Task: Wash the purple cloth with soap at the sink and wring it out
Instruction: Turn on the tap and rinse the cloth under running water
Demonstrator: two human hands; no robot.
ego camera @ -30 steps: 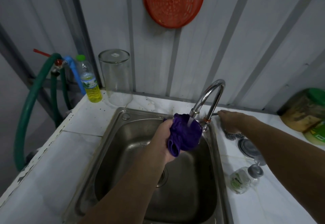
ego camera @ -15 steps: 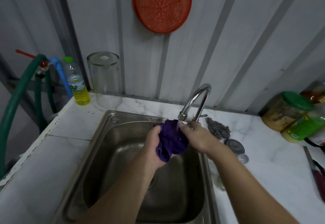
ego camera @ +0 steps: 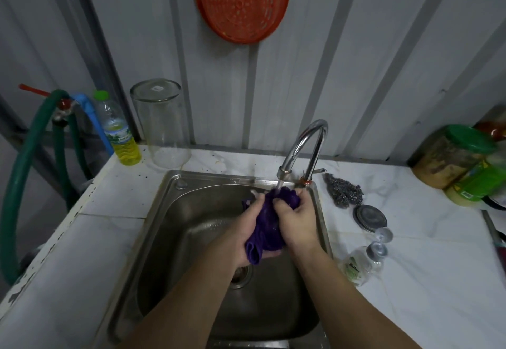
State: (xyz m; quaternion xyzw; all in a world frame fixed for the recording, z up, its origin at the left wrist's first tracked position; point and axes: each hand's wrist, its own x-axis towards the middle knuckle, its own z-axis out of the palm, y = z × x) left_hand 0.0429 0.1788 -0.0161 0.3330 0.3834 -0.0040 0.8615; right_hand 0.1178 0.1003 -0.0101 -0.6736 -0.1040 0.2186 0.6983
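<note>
Both our hands now grip the purple cloth (ego camera: pixel 269 222), where a second ago only the left hand (ego camera: pixel 247 228) held it up to the spout while the right hand (ego camera: pixel 297 220) was out at the lever behind the tap (ego camera: pixel 304 146). Half a second ago the right hand had come back and was just meeting the cloth; now its fingers (ego camera: pixel 279 205) are curled round the upper part of the bundle, and the left hand's fingers are wrapped round the other side, the two hands pressed close with the cloth bunched between them. A loose fold hangs out below our palms.

Water runs from the spout and lands on the top of the cloth, which we hold above the basin of the sink (ego camera: pixel 175 211), up toward its back edge and over the drain (ego camera: pixel 241 273) only loosely. The cloth looks dark and soaked through.

We judge that the tap has been opened and the wetting is under way, with the two-handed hold ready for rubbing or squeezing. We see no lather on the cloth, so the soaping is probably not yet done. The clear pump bottle (ego camera: pixel 361 262) lying on its side on the worktop (ego camera: pixel 410 280) to our right may be the soap, though its label is too small to read. Wringing would come after that, so much of the task seems to be ahead of us.
</note>
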